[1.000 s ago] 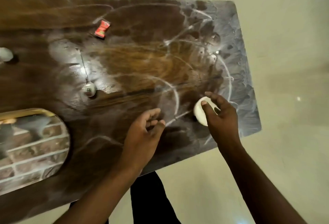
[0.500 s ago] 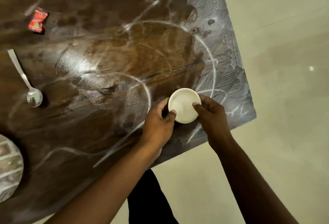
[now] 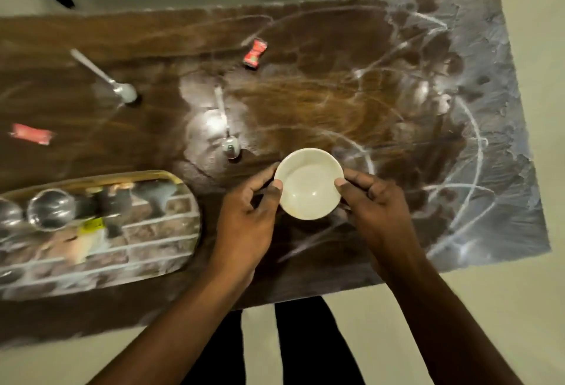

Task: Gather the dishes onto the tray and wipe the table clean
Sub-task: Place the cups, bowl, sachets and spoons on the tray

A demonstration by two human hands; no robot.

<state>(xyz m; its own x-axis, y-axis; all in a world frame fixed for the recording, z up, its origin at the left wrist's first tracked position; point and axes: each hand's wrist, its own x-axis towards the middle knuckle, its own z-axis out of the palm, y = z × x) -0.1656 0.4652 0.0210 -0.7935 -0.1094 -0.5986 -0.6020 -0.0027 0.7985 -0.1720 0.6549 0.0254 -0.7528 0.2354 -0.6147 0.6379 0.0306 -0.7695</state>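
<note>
Here, both hands hold the small white bowl (image 3: pixel 308 184) above the near middle of the table (image 3: pixel 305 48). The left hand (image 3: pixel 244 219) grips its left side: the thumb lies on the rim and the other fingers are curled around the outside of the wall. The right hand (image 3: pixel 379 213) grips the right side in the same way, thumb on the rim and fingers bent around the outside. The bowl is upright, with its opening facing up. Whether it rests on the wood or is lifted a little, I cannot tell.

The tray (image 3: pixel 101 177) lies on the near left part of the table, well apart from the bowl. It has a golden rim and a brick pattern. Some round shiny dishes (image 3: pixel 50 208) stand in its left part, but they are blurred. A spoon (image 3: pixel 227 127) lies just beyond the bowl to the left, its head towards the person. A second spoon (image 3: pixel 105 78) lies further left. A red packet (image 3: pixel 255 53) lies towards the far side, and another red packet (image 3: pixel 30 134) lies near the left edge of the view. White smears (image 3: pixel 489 140) cover the right part of the table.
</note>
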